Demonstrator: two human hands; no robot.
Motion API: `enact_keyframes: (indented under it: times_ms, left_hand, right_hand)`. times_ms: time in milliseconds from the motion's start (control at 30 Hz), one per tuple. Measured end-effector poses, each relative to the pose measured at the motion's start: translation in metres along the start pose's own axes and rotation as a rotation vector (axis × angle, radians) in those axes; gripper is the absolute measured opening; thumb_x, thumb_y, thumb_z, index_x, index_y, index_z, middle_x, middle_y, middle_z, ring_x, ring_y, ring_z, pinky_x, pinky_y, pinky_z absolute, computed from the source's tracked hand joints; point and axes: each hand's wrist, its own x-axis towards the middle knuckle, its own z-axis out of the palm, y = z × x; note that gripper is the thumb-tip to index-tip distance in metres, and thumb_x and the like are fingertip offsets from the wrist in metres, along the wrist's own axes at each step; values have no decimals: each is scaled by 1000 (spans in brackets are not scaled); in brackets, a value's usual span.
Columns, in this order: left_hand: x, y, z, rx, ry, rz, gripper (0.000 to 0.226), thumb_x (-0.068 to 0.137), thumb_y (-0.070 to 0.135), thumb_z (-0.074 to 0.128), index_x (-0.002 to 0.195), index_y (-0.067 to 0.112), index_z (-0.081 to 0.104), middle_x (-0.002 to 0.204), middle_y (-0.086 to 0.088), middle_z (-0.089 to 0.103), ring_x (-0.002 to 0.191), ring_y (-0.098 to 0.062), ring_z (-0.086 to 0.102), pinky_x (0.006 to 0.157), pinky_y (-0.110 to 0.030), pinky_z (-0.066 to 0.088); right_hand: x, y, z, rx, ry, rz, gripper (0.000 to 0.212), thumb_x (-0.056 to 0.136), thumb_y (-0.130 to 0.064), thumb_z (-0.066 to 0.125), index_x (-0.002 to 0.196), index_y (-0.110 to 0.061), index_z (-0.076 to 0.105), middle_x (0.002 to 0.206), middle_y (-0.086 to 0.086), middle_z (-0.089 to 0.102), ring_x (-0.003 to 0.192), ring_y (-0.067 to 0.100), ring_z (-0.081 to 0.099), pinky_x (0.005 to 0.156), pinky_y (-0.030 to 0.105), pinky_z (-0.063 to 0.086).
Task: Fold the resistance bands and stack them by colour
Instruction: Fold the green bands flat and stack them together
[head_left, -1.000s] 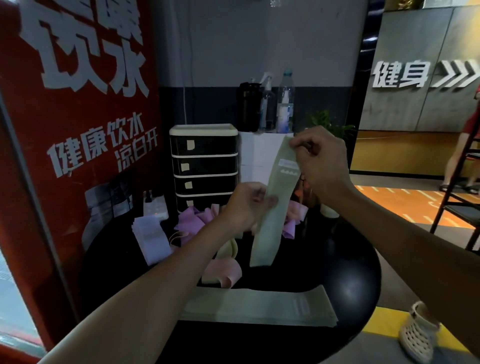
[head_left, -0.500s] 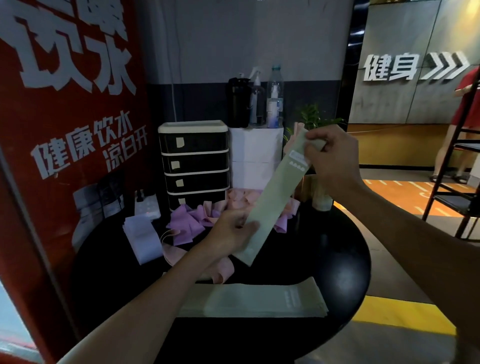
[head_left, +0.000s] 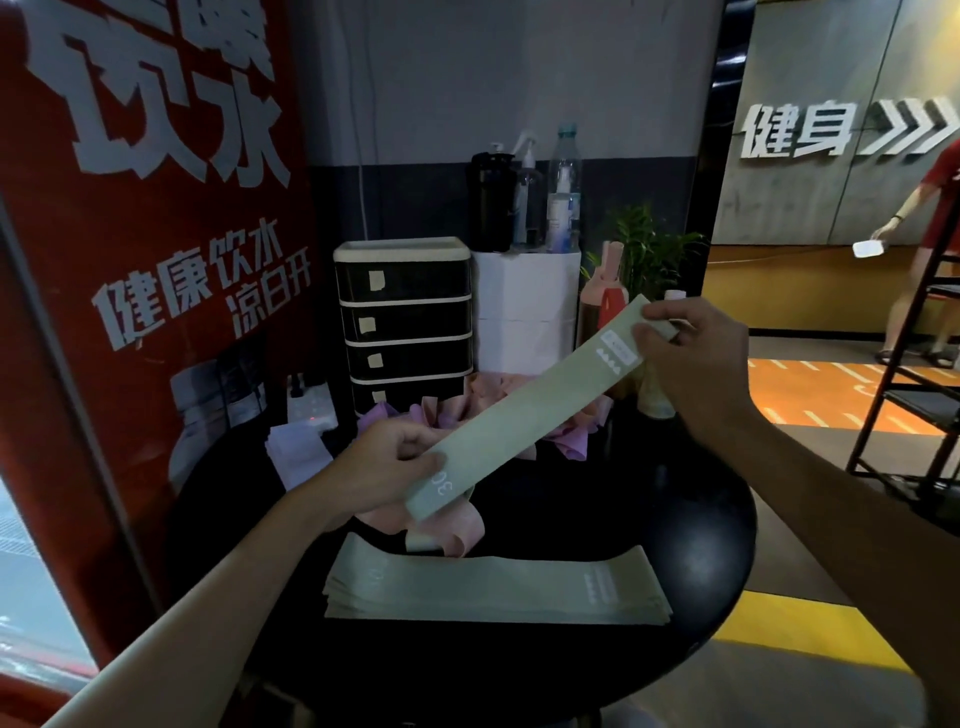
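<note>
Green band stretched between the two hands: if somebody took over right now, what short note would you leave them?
Left hand: its grip pinches the lower end of the flat pale-green elastic resistance band.
Right hand: its grip pinches the upper end; the band is held slanted above the round black table.
Done: a stack of flat pale-green bands lies at the table's near edge; a pale folded pile, colour unclear, sits far left.
Left: lay this band on the green stack, then probably fold and sort the loose pink bands and the pink-and-purple heap behind.
</note>
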Motion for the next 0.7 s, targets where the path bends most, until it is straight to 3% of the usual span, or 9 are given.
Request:
enact_keyframes:
  times_ms: [67,167,367,467,600,700]
  left_hand:
    - [-7,-5,-8,-38,35,-11,8,96,16,64,97,13,71,92,-2,77,87,-15,72,76,-28,53]
    - [-18,-9,-16,-117,94,-11,12,93,17,67,104,13,67,89,-12,75,84,-27,72,70,-34,54]
    - [-35,-18,-25,-196,208,-43,14,87,0,70,95,10,65,94,-24,68,80,-24,64,72,-41,52]
    - [-43,-24,-27,-262,266,-37,12,85,-4,71,93,1,63,84,-20,62,74,-22,61,62,-32,55]
    - [-57,-30,-19,-195,423,-7,14,83,-3,74,92,1,64,86,-6,68,74,-16,65,58,-23,53]
    - [-67,-41,-10,-77,500,8,16,82,-1,75,89,8,64,90,-15,68,74,-31,65,61,-38,57]
  right_hand:
    - [-7,3,-3,-8,-6,3,19,86,-2,68,104,-5,67,106,7,65,88,4,65,72,13,54]
    - [-21,9,-6,-35,-50,18,18,86,-3,68,103,-9,67,103,6,66,84,0,64,68,8,50]
    - [-57,15,-16,-161,-107,39,17,88,-2,65,92,-18,69,81,-12,65,68,-15,59,67,2,46]
    - [-79,22,-22,-181,-146,96,15,87,-2,67,85,-17,69,77,-14,65,63,-16,59,61,1,43]
    - [-112,36,-31,-213,-241,161,10,87,-3,68,83,-12,70,79,-6,68,64,-11,60,59,5,44]
    - [-132,44,-37,-242,-283,221,15,86,-5,70,77,-17,70,80,0,69,67,-1,60,63,17,46]
